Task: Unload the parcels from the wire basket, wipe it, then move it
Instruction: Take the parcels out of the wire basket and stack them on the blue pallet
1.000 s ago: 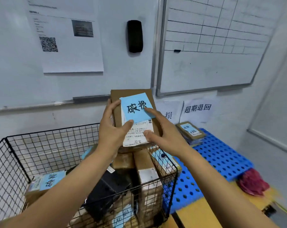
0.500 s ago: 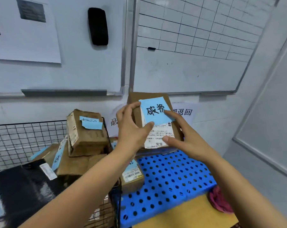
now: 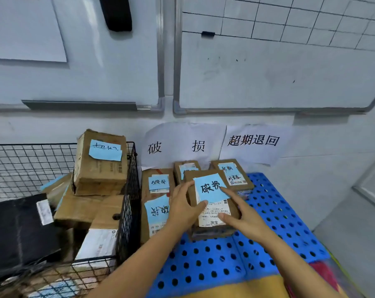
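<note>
Left hand (image 3: 185,208): grips the held parcel (image 3: 214,211) along its left edge, thumb on the top face.
Right hand (image 3: 244,220): holds the right side, forefinger stretched over the blue note (image 3: 210,188), thumb on the white label.
Surface: blue perforated pallet (image 3: 268,222) set against a white wall.
Room: I see two whiteboards (image 3: 268,72) above and two paper signs (image 3: 253,140) below them. The wire basket (image 3: 128,190) is just beside the pallet's left edge, with boxes (image 3: 100,166) piled inside.
Held parcel: over the pallet's back-left part, among other noted parcels (image 3: 157,190). It is face up, its long axis running from me toward the wall.
</note>
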